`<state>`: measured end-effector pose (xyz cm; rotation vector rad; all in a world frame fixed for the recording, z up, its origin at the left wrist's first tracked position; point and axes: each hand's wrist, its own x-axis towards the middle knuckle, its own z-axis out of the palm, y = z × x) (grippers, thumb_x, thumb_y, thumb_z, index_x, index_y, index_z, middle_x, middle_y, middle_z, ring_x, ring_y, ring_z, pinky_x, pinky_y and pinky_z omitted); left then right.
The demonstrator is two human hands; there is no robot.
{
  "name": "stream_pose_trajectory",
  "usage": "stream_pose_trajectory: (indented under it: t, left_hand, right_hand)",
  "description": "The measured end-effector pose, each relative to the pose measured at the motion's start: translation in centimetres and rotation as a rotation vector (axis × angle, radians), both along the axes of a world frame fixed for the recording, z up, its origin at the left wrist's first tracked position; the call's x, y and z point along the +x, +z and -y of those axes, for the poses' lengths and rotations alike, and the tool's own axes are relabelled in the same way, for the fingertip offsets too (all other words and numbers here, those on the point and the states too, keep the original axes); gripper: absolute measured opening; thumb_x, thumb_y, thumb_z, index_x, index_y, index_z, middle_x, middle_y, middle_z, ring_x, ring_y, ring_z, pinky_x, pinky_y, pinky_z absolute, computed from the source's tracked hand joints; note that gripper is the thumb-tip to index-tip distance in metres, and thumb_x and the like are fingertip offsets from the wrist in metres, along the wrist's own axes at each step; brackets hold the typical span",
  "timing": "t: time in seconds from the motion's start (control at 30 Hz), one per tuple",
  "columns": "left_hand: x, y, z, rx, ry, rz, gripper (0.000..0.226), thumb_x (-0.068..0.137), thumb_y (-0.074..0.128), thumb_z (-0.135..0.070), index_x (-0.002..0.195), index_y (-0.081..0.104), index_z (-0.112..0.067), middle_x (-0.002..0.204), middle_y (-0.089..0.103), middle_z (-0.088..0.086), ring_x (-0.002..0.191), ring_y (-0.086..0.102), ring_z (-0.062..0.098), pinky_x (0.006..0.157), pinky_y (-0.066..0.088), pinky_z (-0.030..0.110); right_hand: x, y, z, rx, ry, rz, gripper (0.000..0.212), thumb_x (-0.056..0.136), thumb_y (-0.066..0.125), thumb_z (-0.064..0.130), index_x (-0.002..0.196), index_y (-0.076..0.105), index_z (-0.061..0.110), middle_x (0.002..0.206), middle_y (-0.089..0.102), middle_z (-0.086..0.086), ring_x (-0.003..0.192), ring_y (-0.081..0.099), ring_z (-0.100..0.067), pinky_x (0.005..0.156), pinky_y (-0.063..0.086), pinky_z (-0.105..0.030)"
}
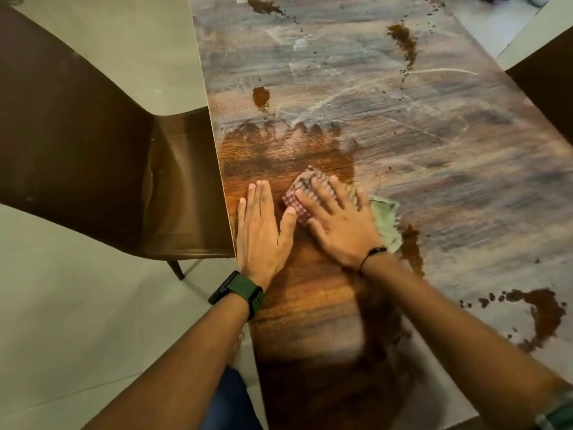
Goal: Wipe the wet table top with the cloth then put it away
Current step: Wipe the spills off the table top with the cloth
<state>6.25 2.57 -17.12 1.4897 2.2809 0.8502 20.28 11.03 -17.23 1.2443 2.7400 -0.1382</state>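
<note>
A long wooden table top [387, 125] runs away from me, dusty grey in most places and dark and wet near its left edge. My right hand [338, 225] lies flat with straight fingers on a checked red-and-green cloth [384, 218], pressing it onto the table beside the wet patch. My left hand [262, 231] rests flat on the wet wood just left of the cloth, fingers straight, near the table's left edge. Most of the cloth is hidden under my right hand.
Dark wet blotches and droplets [545, 318] sit at the right, with more at the far end [403, 41]. A brown chair [93, 150] stands against the table's left edge. Another dark chair back [545, 88] shows at the right. Pale tiled floor surrounds the table.
</note>
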Motion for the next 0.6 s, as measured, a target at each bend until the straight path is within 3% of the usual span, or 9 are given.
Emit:
stream_pose_trajectory:
  t: [0.17, 0.23, 0.33, 0.47, 0.53, 0.6]
  left_hand:
    - [0.0, 0.0, -0.2, 0.021, 0.007, 0.080, 0.082, 0.081, 0.006, -0.058, 0.146, 0.013, -0.008, 0.154, 0.016, 0.009, 0.143, 0.007, 0.015, 0.114, -0.003, 0.024]
    - [0.0, 0.1, -0.2, 0.036, 0.018, 0.131, 0.082, 0.081, 0.008, -0.059, 0.146, 0.015, -0.008, 0.154, 0.018, 0.008, 0.143, 0.009, 0.015, 0.114, -0.001, 0.024]
    - [0.0, 0.4, -0.2, 0.038, 0.023, 0.169, 0.072, 0.088, 0.016, -0.052, 0.145, 0.017, -0.009, 0.154, 0.019, 0.008, 0.143, 0.010, 0.013, 0.113, -0.001, 0.022]
    - [0.0, 0.6, -0.1, 0.025, 0.015, 0.160, 0.068, 0.088, 0.016, -0.045, 0.145, 0.020, -0.008, 0.153, 0.022, 0.009, 0.142, 0.012, 0.015, 0.114, 0.000, 0.024]
    - [0.1, 0.6, -0.1, 0.005, 0.001, 0.165, 0.069, 0.087, 0.014, -0.047, 0.145, 0.020, -0.009, 0.153, 0.021, 0.009, 0.142, 0.012, 0.015, 0.113, -0.001, 0.024]
    - [0.1, 0.7, 0.0, -0.004, 0.003, 0.171, 0.070, 0.087, 0.014, -0.048, 0.145, 0.021, -0.010, 0.153, 0.020, 0.009, 0.142, 0.011, 0.015, 0.113, -0.002, 0.024]
  right_hand:
    - [3.7, 0.2, -7.1, -0.038, -0.502, -0.027, 0.052, 0.099, 0.017, 0.045, 0.149, 0.003, 0.041, 0.160, -0.004, 0.002, 0.146, -0.006, -0.025, 0.112, 0.001, -0.060]
    - [2.2, 0.3, -5.7, -0.024, -0.472, -0.014, 0.052, 0.099, 0.018, 0.044, 0.149, 0.000, 0.041, 0.160, -0.005, 0.004, 0.146, -0.008, -0.027, 0.112, -0.002, -0.061]
    - [-1.3, 0.1, 1.2, -0.023, -0.255, -0.030, 0.053, 0.099, 0.017, 0.044, 0.149, -0.001, 0.040, 0.159, -0.008, 0.005, 0.145, -0.013, -0.026, 0.109, -0.008, -0.061]
    - [-1.6, 0.2, 6.6, -0.038, -0.070, -0.018, 0.057, 0.092, 0.003, 0.047, 0.149, -0.001, 0.039, 0.159, -0.004, 0.005, 0.145, -0.010, -0.025, 0.109, -0.006, -0.062]
    - [1.1, 0.1, 5.3, -0.038, -0.087, -0.017, 0.057, 0.091, 0.004, 0.048, 0.147, -0.002, 0.043, 0.159, -0.004, 0.008, 0.146, -0.008, -0.023, 0.111, -0.003, -0.059]
    - [5.0, 0.0, 3.3, -0.027, -0.253, -0.013, 0.053, 0.097, 0.012, 0.046, 0.147, -0.002, 0.044, 0.159, -0.007, 0.008, 0.146, -0.009, -0.021, 0.113, -0.003, -0.057]
